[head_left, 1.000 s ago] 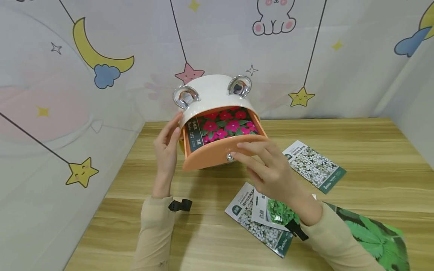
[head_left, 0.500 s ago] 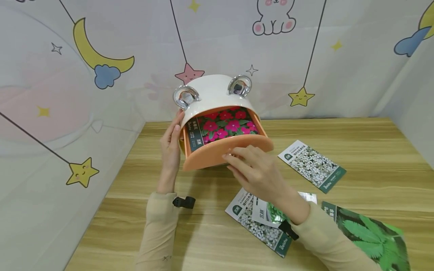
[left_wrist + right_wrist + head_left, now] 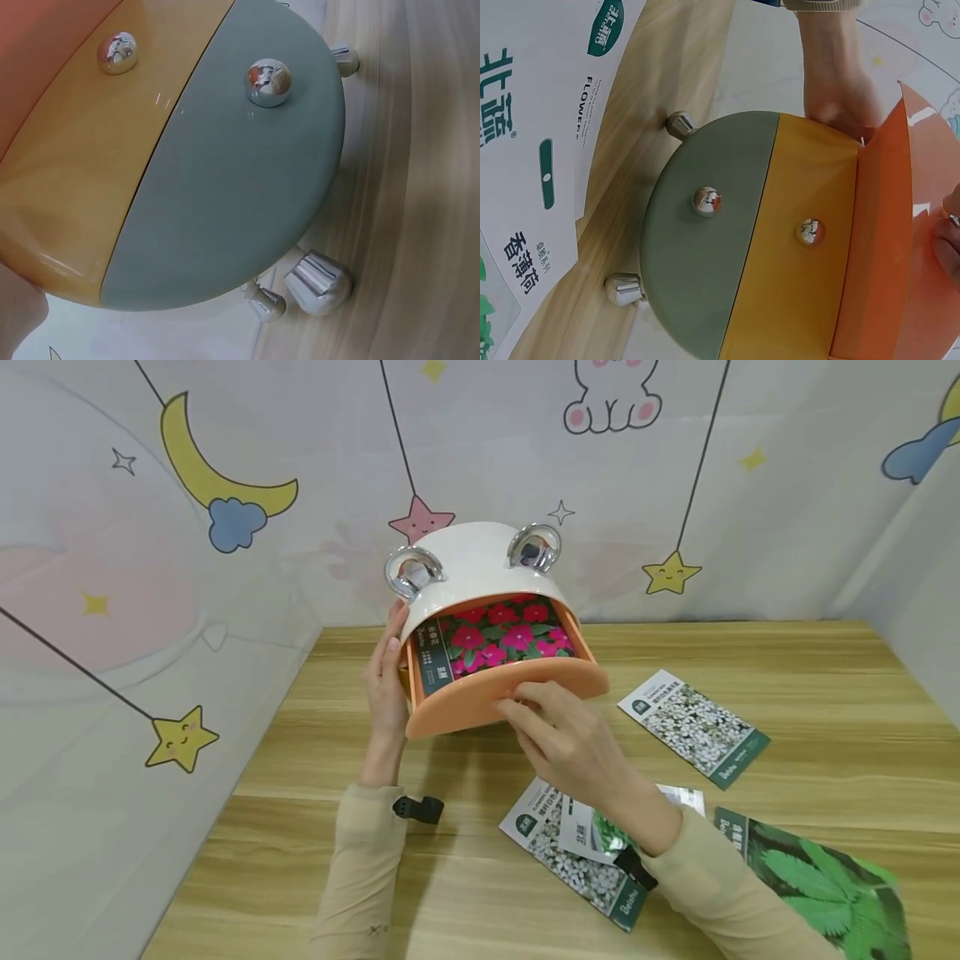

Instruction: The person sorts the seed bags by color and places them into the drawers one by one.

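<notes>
A rounded white storage box (image 3: 472, 556) with two chrome ears stands on the table. Its orange top drawer (image 3: 457, 706) is pulled out and holds a seed packet (image 3: 517, 635) printed with pink flowers. My right hand (image 3: 570, 739) pinches the knob at the drawer's front; the fingers cover the knob in the head view. My left hand (image 3: 386, 689) presses against the box's left side, thumb toward the front and fingers fairly straight. Below the orange drawer, the yellow drawer (image 3: 791, 281) and the grey-green drawer (image 3: 225, 187) are closed, each with a chrome knob.
Seed packets lie on the wooden table (image 3: 292, 860): a white-flower packet (image 3: 697, 727) at right, another white-flower packet (image 3: 570, 852) under a white herb packet (image 3: 585, 831), and a green-leaf packet (image 3: 825, 885) at front right. A printed cloth (image 3: 750, 493) hangs behind.
My right fingers have closed over the drawer knob. My left hand has moved slightly right, closer against the box's side. The drawer stays pulled out about as far as before.
</notes>
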Demonstrator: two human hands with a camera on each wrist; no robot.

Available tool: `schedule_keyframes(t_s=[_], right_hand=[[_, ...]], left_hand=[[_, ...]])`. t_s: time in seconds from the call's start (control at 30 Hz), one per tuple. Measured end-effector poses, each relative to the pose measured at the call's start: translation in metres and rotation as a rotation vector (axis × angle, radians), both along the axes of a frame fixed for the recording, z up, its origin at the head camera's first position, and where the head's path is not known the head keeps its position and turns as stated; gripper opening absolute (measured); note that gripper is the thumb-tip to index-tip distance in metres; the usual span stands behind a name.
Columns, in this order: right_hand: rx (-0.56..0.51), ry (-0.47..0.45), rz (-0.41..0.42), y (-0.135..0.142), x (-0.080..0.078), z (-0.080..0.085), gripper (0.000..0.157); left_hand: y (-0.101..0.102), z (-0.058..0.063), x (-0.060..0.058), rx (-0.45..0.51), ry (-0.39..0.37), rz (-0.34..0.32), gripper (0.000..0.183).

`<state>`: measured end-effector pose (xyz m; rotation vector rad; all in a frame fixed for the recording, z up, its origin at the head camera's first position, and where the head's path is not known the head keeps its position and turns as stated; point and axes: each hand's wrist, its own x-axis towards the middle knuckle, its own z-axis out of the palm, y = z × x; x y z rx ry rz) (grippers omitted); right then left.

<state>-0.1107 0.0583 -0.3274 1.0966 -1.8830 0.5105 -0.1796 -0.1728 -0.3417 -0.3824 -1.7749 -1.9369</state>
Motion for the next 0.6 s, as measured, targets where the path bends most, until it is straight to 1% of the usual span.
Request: schedule_keyframes(t_s=[0.07,0.17,0.37,0.6], right_hand=[[0.003,-0.007,-0.001,0.0000,-0.0001,0.0000,0.021],[0.005,-0.013,0.000,-0.0002,-0.0006,0.0006,0.021],[0.000,-0.013,-0.005,-0.0020,-0.0026,0.0027,0.019],[0.003,-0.063,-0.001,-0.0041,-0.0050,0.0038,0.019]], left_hand=[[-0.0017,-0.0064,-0.0061,0.006,0.024,-0.002,0.043],[-0.0019,-0.0099,-0.0090,0.008,0.048,0.000,0.042],[-0.0016,-0.0116,-0.0100,0.003,0.069,0.008,0.042],[-0.0009,-0.0112,-0.0086,0.005,0.071,-0.006,0.043]])
